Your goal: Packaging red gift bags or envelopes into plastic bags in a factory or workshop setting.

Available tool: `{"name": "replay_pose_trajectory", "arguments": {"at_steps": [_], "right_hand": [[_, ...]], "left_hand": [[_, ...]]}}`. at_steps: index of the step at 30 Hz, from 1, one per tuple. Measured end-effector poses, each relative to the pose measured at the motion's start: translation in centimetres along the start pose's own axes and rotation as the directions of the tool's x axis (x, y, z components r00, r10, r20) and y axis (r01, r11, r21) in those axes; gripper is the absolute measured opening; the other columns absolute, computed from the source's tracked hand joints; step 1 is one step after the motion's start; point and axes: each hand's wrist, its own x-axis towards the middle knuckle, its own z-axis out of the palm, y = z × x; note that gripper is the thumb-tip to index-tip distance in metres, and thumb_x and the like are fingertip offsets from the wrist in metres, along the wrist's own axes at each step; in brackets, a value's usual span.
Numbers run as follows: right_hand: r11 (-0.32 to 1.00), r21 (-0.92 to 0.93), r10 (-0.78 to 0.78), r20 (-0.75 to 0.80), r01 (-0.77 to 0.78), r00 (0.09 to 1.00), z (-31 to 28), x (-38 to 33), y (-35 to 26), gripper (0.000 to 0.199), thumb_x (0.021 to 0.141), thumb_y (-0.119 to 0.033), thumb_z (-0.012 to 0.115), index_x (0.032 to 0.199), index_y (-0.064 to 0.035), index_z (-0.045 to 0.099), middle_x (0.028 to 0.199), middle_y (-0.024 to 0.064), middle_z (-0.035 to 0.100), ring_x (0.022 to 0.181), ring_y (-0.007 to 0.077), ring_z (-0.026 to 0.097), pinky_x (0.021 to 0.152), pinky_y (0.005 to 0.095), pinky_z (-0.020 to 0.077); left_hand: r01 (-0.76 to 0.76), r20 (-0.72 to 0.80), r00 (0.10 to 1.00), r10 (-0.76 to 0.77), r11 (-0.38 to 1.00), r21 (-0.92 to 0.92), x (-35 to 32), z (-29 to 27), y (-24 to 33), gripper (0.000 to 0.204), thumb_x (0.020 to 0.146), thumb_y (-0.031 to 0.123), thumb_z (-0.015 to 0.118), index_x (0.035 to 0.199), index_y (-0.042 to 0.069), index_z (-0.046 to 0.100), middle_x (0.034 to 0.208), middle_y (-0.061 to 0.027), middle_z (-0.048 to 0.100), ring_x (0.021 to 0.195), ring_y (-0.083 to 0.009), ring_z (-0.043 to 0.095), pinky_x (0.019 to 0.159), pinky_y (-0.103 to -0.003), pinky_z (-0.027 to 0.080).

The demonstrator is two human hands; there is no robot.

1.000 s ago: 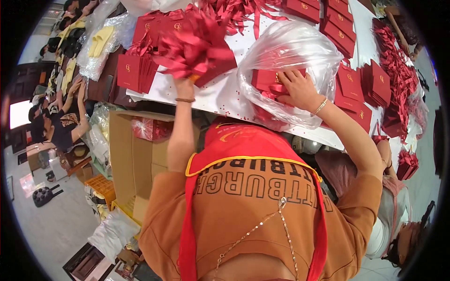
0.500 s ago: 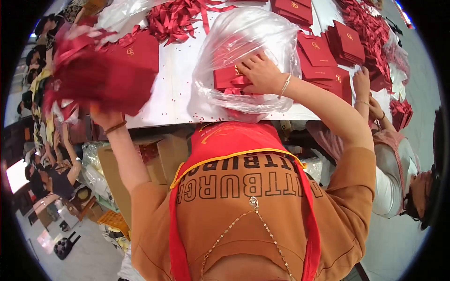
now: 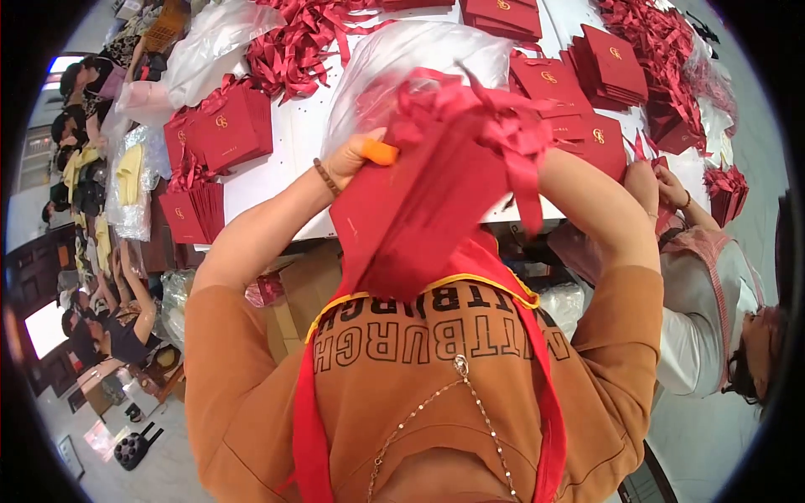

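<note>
The right hand is wholly hidden behind the stack of red paper bags (image 3: 419, 218) and its blurred bunch of red ribbon handles (image 3: 478, 117), so its grip cannot be told. Of the left hand (image 3: 356, 159) only the thumb side shows; its fingers lie behind the stack. The clear plastic bag (image 3: 402, 59) is half covered by the ribbons. A co-worker's hand (image 3: 641, 178) is partly hidden behind the person's right forearm.
</note>
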Motion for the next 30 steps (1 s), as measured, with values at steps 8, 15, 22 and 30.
{"name": "replay_pose_trajectory", "arguments": {"at_steps": [8, 15, 22, 30], "right_hand": [[0.988, -0.151, -0.017, -0.046, 0.009, 0.999, -0.5, 0.2, -0.9, 0.059, 0.082, -0.044, 0.047, 0.135, -0.0231, 0.030, 0.132, 0.0046, 0.037, 0.125, 0.0236, 0.029, 0.098, 0.0591, 0.0224], [0.986, -0.164, 0.013, -0.060, -0.022, 0.998, 1.0, 1.2, -0.1, 0.051, 0.084, -0.046, 0.041, 0.129, -0.0214, 0.041, 0.136, 0.0031, 0.031, 0.131, 0.0329, 0.017, 0.089, 0.0723, 0.0186], [0.980, -0.198, -0.037, -0.013, 0.034, 0.999, 0.4, 1.3, -0.3, 0.062, 0.080, -0.051, 0.044, 0.134, -0.0235, 0.034, 0.141, 0.0032, 0.027, 0.132, 0.0300, 0.017, 0.090, 0.0712, 0.0152], [0.986, -0.165, -0.003, -0.177, -0.027, 0.984, 1.9, -0.4, 0.5, 0.065, 0.074, -0.050, 0.051, 0.132, -0.0223, 0.036, 0.139, 0.0098, 0.030, 0.131, 0.0309, 0.020, 0.099, 0.0645, 0.0093]], "left_hand": [[-0.204, -0.553, 0.757, 0.347, 0.930, 0.305, -4.3, -1.6, 8.0, 0.032, 0.085, 0.010, 0.050, 0.116, -0.001, 0.049, 0.111, -0.0150, 0.057, 0.095, -0.0258, 0.060, 0.085, -0.040, 0.049], [-0.590, -0.123, 0.787, 0.605, 0.795, 0.137, -4.3, 0.5, 8.5, 0.032, 0.092, 0.023, 0.041, 0.111, 0.001, 0.053, 0.110, -0.0155, 0.058, 0.101, -0.0299, 0.056, 0.089, -0.044, 0.044], [-0.462, -0.347, 0.836, 0.426, 0.887, -0.023, -1.2, -0.9, 3.0, 0.027, 0.084, 0.015, 0.054, 0.106, 0.000, 0.056, 0.107, -0.0160, 0.059, 0.095, -0.0262, 0.059, 0.083, -0.041, 0.049], [-0.241, -0.610, 0.763, 0.214, 0.970, 0.039, -2.1, -3.3, 4.1, 0.024, 0.085, 0.011, 0.052, 0.104, -0.003, 0.055, 0.102, -0.0179, 0.060, 0.091, -0.0274, 0.061, 0.081, -0.041, 0.050]]}}
